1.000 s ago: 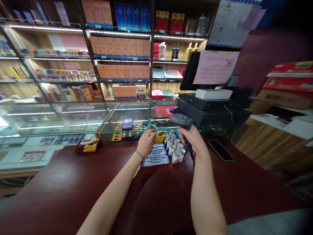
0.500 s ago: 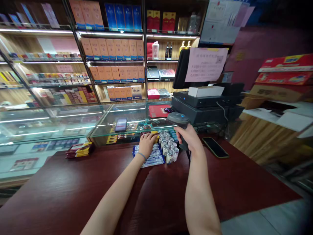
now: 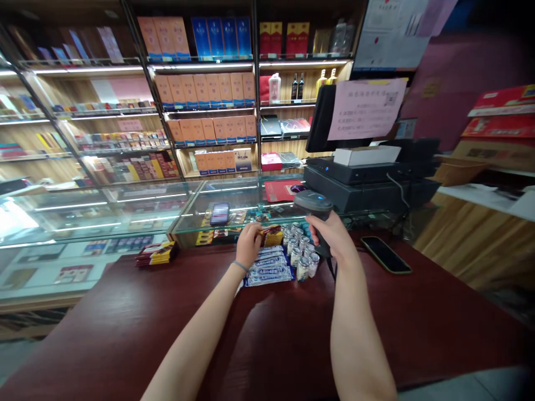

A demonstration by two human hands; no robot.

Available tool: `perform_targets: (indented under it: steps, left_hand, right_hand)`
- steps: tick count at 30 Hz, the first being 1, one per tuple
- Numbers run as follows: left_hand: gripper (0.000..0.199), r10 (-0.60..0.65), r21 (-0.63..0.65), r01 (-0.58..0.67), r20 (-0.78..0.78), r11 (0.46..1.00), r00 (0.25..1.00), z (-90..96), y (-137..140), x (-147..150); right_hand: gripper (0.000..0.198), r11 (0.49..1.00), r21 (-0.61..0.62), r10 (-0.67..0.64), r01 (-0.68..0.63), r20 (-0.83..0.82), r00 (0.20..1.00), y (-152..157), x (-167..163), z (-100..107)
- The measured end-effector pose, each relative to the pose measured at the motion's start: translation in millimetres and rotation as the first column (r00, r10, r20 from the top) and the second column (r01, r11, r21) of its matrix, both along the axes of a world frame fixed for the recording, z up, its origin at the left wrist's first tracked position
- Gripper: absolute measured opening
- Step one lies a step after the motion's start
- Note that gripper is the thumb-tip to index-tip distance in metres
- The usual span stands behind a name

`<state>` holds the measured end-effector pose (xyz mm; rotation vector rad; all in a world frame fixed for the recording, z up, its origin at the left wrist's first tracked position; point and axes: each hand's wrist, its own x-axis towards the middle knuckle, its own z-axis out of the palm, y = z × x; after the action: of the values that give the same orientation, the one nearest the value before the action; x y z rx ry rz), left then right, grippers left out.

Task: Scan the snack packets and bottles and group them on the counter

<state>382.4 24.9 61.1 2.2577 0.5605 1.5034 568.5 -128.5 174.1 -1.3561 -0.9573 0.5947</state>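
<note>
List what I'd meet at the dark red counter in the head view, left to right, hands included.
Stack of yellow and dark red packets → left hand → blue-and-white packets → small jars → right hand gripping a scanner → phone.

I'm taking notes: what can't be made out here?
In the head view:
Left hand: palm hidden by its own back.
Scanner: handle partly covered by the right hand.
Pink sheet: fine print too blurred to read.
Small dark device: screen pixelated.
Left forearm: cut off by the bottom edge.
</note>
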Motion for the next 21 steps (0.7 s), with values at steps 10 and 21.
perform_targets:
  steps: [10, 21]
  left_hand:
    - [0.039, 0.217, -0.601, 0.416, 0.710, 0.683, 0.670, 6.1, 6, -61]
    - [0.036, 0.384, -0.652, 0.512, 0.751, 0.559, 0.538, -26.6, 10, -145]
  right_hand:
    - [0.027, 0.997, -0.061, 0.060, -0.056, 0.061, 0.996, 14, -35, 5]
    - [0.026, 0.989, -0.090, 0.131, -0.117, 0.171, 0.977, 33, -74, -5]
